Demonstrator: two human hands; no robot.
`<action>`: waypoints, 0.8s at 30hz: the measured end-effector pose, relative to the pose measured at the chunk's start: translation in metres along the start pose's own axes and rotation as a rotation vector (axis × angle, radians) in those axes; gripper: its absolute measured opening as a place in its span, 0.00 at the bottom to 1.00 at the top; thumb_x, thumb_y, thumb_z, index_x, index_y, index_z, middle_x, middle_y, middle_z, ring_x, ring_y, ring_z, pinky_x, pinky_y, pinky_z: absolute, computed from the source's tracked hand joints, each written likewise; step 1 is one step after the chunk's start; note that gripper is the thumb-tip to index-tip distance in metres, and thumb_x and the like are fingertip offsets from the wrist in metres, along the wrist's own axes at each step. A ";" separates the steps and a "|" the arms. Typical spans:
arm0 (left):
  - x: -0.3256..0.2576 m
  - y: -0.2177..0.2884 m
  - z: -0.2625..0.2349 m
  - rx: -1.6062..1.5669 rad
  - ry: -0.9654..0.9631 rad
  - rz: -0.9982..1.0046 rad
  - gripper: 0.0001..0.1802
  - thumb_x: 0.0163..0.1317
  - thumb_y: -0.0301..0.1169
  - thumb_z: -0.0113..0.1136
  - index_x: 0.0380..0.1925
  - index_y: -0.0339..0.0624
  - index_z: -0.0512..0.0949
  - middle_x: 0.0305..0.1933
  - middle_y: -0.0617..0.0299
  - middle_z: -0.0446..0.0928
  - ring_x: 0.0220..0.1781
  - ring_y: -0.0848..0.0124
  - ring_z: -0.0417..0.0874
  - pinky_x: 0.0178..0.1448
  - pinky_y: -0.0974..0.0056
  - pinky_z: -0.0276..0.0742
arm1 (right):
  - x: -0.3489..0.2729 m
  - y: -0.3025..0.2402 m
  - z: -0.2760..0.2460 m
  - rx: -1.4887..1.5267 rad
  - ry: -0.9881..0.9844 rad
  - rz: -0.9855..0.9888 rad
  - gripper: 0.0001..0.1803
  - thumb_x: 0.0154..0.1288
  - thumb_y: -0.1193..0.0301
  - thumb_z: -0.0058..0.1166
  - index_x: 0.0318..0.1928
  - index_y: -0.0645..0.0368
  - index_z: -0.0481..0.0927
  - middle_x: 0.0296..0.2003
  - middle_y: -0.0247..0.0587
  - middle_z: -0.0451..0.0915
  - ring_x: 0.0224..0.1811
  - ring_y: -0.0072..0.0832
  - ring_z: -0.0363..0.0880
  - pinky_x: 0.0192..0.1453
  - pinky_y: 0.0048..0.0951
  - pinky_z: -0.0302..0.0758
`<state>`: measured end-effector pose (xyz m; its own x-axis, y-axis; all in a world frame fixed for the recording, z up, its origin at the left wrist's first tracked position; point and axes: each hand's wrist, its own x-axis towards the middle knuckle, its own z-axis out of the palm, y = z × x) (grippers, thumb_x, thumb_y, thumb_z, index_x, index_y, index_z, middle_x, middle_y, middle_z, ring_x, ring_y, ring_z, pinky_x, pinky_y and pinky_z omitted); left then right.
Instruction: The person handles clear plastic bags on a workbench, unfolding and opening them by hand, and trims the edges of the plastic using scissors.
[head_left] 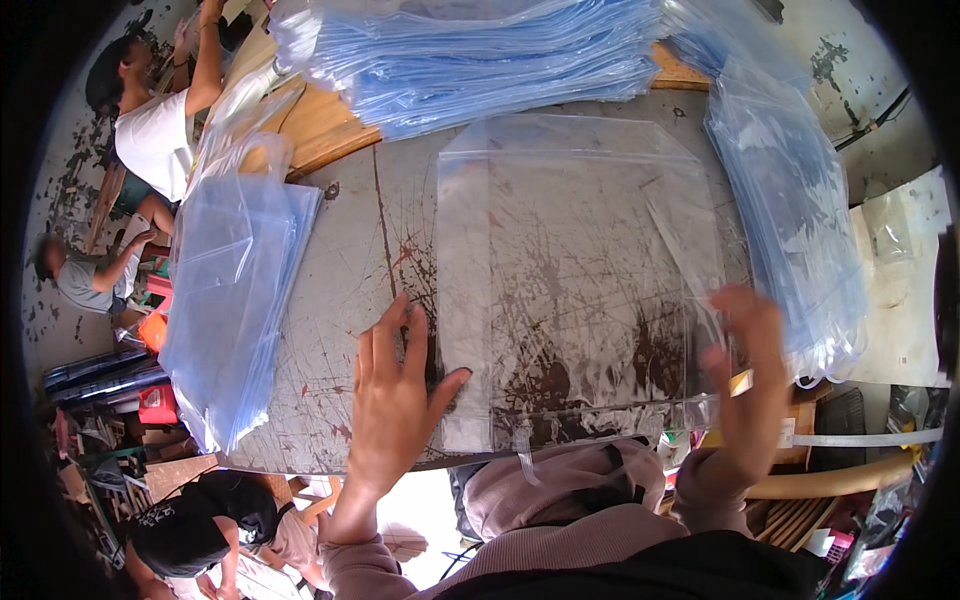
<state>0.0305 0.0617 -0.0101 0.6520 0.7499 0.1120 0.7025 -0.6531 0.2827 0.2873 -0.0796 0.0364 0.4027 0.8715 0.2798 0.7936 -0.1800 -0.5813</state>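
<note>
A clear plastic bag (590, 270) lies flat on the worn grey tabletop in front of me, its slanted top end pointing away. My left hand (392, 385) rests by the bag's left edge, fingers apart and thumb reaching to that edge, with nothing held. At the right edge of the bag is my right hand (745, 350), its fingers bent and smeared by motion. Whether it grips the plastic cannot be made out. A loose fold of clear film runs down the bag's right side beside those fingers.
Stacks of bluish plastic bags lie left (235, 290), right (790, 210) and at the far side (490, 60), partly over a wooden board (325, 125). Other people sit at the upper left (155, 130) and lower left (205, 525). A pale hose (835, 482) passes at the right.
</note>
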 end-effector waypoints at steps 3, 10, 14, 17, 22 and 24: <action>-0.002 0.006 -0.001 -0.234 0.031 -0.053 0.33 0.52 0.33 0.67 0.55 0.28 0.67 0.60 0.44 0.64 0.56 0.50 0.71 0.55 0.54 0.72 | -0.011 -0.020 0.045 0.310 -0.340 -0.128 0.26 0.56 0.70 0.61 0.56 0.58 0.71 0.60 0.53 0.61 0.60 0.51 0.65 0.56 0.41 0.70; -0.001 0.004 -0.014 -0.810 -0.052 -0.226 0.27 0.58 0.21 0.57 0.59 0.29 0.63 0.55 0.46 0.69 0.51 0.58 0.77 0.44 0.62 0.80 | -0.015 -0.031 0.070 0.354 -0.339 -0.152 0.24 0.57 0.65 0.62 0.52 0.59 0.71 0.56 0.53 0.65 0.62 0.53 0.64 0.62 0.48 0.65; 0.006 0.041 -0.008 -1.478 -0.087 -0.170 0.32 0.58 0.17 0.55 0.63 0.36 0.57 0.51 0.52 0.68 0.51 0.66 0.76 0.41 0.67 0.84 | -0.016 -0.023 0.066 0.619 -0.461 -0.047 0.21 0.54 0.63 0.65 0.44 0.58 0.73 0.47 0.48 0.70 0.51 0.45 0.72 0.52 0.41 0.70; 0.003 0.059 0.016 -1.620 -0.063 -0.141 0.36 0.54 0.17 0.62 0.62 0.41 0.58 0.46 0.60 0.65 0.47 0.72 0.72 0.44 0.70 0.80 | -0.016 -0.019 0.084 0.893 -0.491 -0.093 0.19 0.51 0.63 0.67 0.35 0.59 0.71 0.39 0.42 0.69 0.40 0.32 0.70 0.43 0.30 0.67; 0.002 0.076 0.043 -1.518 0.047 -0.139 0.34 0.50 0.20 0.68 0.55 0.45 0.61 0.41 0.66 0.64 0.37 0.80 0.67 0.35 0.76 0.69 | -0.022 -0.010 0.096 1.416 -0.402 0.127 0.14 0.54 0.70 0.62 0.29 0.59 0.68 0.36 0.35 0.65 0.38 0.23 0.64 0.45 0.22 0.59; 0.003 0.077 0.043 -1.486 0.070 -0.147 0.31 0.50 0.20 0.67 0.52 0.45 0.63 0.39 0.67 0.64 0.34 0.81 0.66 0.34 0.77 0.69 | -0.020 -0.009 0.094 1.434 -0.415 0.139 0.13 0.55 0.71 0.60 0.29 0.59 0.68 0.35 0.35 0.64 0.38 0.23 0.63 0.45 0.22 0.59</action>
<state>0.0990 0.0091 -0.0290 0.5585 0.8290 0.0294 -0.1935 0.0958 0.9764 0.2290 -0.0526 -0.0355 0.0859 0.9936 0.0730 -0.4477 0.1039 -0.8881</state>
